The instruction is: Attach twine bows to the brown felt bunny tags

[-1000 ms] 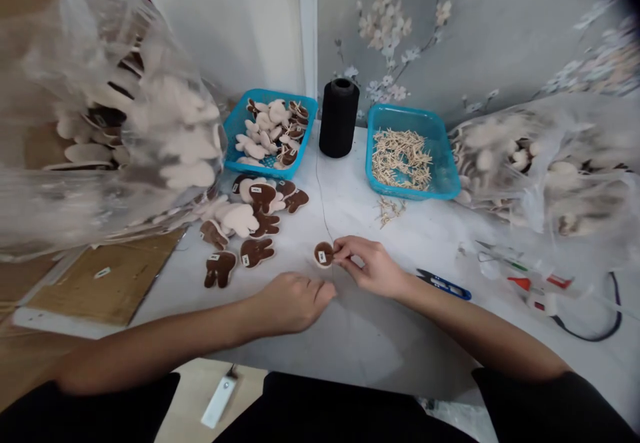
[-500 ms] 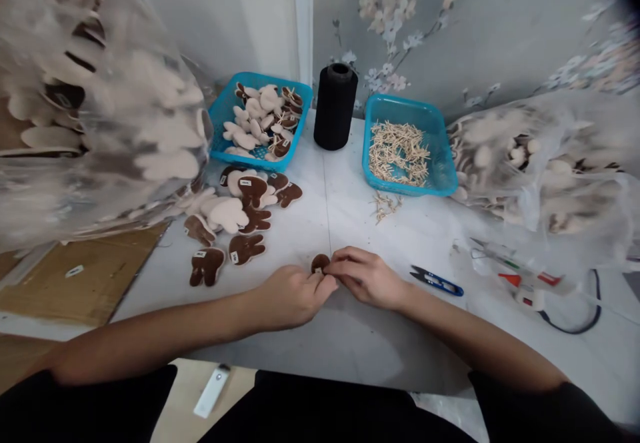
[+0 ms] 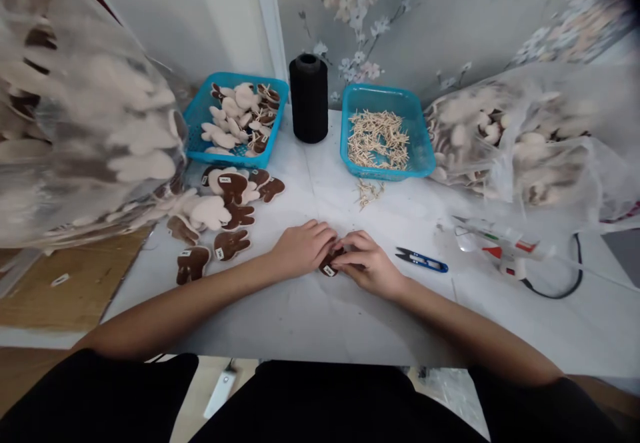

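Fig.: my left hand [image 3: 303,250] and right hand [image 3: 370,263], curled closed, grip a small brown felt patch with a white tag [image 3: 329,267] between them, above the white tabletop [image 3: 300,316]. Blue-handled steel thread snips [image 3: 421,260] lie near the right hand; stacked brown-and-cream felt rabbit shapes [image 3: 215,244] lie left.

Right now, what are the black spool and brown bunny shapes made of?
The black spool looks like wound thread, dull and matte. The brown bunny shapes look like felt or similar fabric: fuzzy edges, no shine, though I can't be sure.
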Tool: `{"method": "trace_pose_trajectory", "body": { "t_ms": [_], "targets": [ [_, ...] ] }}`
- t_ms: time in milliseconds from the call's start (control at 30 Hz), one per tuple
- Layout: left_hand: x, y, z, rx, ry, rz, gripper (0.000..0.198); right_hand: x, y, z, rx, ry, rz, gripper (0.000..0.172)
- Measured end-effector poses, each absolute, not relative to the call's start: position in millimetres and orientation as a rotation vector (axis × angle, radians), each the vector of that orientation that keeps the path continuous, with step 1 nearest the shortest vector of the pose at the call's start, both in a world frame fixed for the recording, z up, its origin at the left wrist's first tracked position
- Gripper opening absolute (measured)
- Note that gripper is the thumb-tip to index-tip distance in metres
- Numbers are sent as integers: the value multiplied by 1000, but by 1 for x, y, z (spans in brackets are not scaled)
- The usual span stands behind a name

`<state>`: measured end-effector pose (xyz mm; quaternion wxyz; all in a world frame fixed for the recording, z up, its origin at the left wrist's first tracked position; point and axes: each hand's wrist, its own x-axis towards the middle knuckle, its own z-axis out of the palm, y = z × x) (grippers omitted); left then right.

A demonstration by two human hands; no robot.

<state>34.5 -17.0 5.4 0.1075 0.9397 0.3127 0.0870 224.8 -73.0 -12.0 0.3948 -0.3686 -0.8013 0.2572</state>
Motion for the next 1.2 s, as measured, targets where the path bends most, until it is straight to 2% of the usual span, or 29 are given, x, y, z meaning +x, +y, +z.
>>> {"method": "trace_pose_trajectory", "body": {
  "t_ms": [100, 200, 300, 400, 567, 867, 1067, 1200],
  "targets": [
    [37, -23, -1, 2910, 1011, 216, 19, 233, -80, -9, -951, -1993, 623, 10],
    [37, -26, -5, 2952, 999, 254, 21, 237, -89, -4, -866, -1970, 738, 11],
    [37, -24, -5, 2967, 919, 283, 21, 233, -90, 0, -856, -1846, 1033, 8],
    [37, -22, -5, 2984, 848, 295, 20, 224, -80, -1, -897, -1606, 1352, 16],
    [35, -21, -5, 2972, 780, 346, 24, 222, -66, -12, -833, -1364, 1582, 25],
    [32, -17, -9, 2822, 719, 420, 25, 241, -71, -12, -1040, -1433, 1423, 24],
    [31, -19, 7, 2464, 897, 444, 39, 233, -66, 5, -1172, -1764, 1264, 17],
    [34, -24, 8, 2506, 1082, 363, 48, 226, -62, 9, -1202, -1823, 1234, 13]
  ]
}}
